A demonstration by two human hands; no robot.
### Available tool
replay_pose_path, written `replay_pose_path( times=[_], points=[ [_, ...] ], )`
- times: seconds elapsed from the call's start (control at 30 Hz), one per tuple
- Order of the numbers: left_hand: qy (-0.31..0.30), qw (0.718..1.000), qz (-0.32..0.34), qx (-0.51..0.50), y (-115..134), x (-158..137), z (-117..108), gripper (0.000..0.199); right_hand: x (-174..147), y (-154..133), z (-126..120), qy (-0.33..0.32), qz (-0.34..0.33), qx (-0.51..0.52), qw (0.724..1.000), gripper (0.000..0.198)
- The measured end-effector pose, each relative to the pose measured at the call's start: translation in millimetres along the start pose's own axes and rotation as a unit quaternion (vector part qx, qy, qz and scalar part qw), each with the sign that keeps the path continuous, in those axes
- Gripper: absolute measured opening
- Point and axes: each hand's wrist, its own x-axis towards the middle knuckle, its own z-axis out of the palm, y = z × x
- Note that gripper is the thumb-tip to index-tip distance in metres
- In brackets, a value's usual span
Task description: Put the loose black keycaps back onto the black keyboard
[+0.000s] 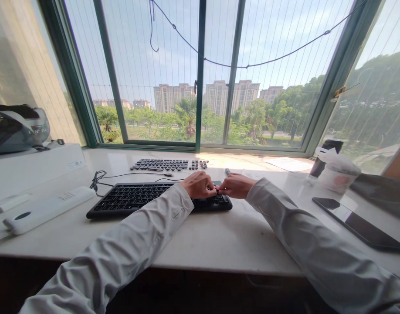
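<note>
A black keyboard (131, 198) lies at a slant on the white sill-like table, its right end under both hands. On its left part, the rows look like bare switch sockets or frames without caps. My left hand (199, 185) rests over the right part with its fingers curled and pressed together; whatever is in them is hidden. Against its fingertips, my right hand (236, 185) is closed at the keyboard's right end. A small pale tool (227, 172) pokes up from the right hand's grip; its working end is hidden. Loose black keycaps (161, 164) lie in rows behind the keyboard.
A black cable (97, 179) coils behind the keyboard's left corner. To the left are a white stick-like device (52, 209) and a white box (33, 168) bearing a helmet-like object (18, 126). On the right are a phone (360, 224), a bagged cup (337, 174) and paper (289, 164).
</note>
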Motion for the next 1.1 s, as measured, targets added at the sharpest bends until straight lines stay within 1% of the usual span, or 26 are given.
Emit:
replay_pose_path(
  times=[0.1,0.23,0.37,0.47,0.57,0.63,0.73,0.77,0.83,0.9,0.93,0.97,1.07,1.1],
  points=[
    [-0.008,1.000,-0.011,-0.025,-1.3,1.3,0.7,0.041,0.3,2.0,-1.4,-0.014,0.021,0.025,0.999,0.034],
    [-0.011,0.999,-0.015,-0.039,-1.7,1.6,-1.2,0.038,0.3,2.8,-4.0,-0.020,0.031,0.040,0.999,0.032],
    [-0.006,0.999,-0.009,-0.034,0.0,1.9,-1.8,0.037,0.9,-3.1,-5.8,-0.010,0.026,0.025,0.999,0.029],
    [-0.009,1.000,0.000,-0.022,1.1,2.2,0.2,0.042,2.4,-9.9,-3.8,0.006,0.013,-0.011,1.000,0.028],
    [-0.012,1.000,0.007,-0.008,1.5,1.4,2.1,0.041,3.2,-12.9,0.2,0.023,0.007,-0.037,0.999,0.028],
    [-0.011,1.000,0.010,-0.003,1.3,0.2,1.5,0.040,2.4,-10.3,2.5,0.026,0.005,-0.032,0.999,0.029],
    [-0.002,1.000,0.011,0.012,0.2,-1.5,-2.4,0.038,-1.3,0.1,4.0,0.033,0.011,0.013,0.999,0.033],
    [0.004,1.000,0.007,0.021,-0.4,-1.9,-4.0,0.038,-2.9,4.2,4.1,0.045,0.017,0.033,0.998,0.034],
    [0.021,0.999,-0.013,0.039,-2.2,-2.4,-6.6,0.037,-5.7,11.2,4.2,0.091,0.031,0.063,0.993,0.033],
    [0.037,0.997,-0.042,0.056,-4.6,-2.5,-7.4,0.036,-7.2,14.6,4.6,0.146,0.043,0.072,0.986,0.034],
    [0.042,0.996,-0.056,0.064,-5.9,-2.6,-6.9,0.035,-7.4,14.8,5.1,0.161,0.040,0.069,0.984,0.033],
    [0.043,0.994,-0.069,0.071,-7.3,-2.7,-6.1,0.034,-7.5,14.2,5.7,0.160,0.029,0.065,0.985,0.032],
    [0.032,0.991,-0.101,0.085,-10.9,-3.0,-3.0,0.032,-7.3,10.7,7.2,0.108,-0.011,0.058,0.992,0.029],
    [0.029,0.990,-0.111,0.087,-11.8,-3.2,-2.4,0.031,-7.5,9.9,7.1,0.103,-0.015,0.058,0.993,0.028]
  ],
)
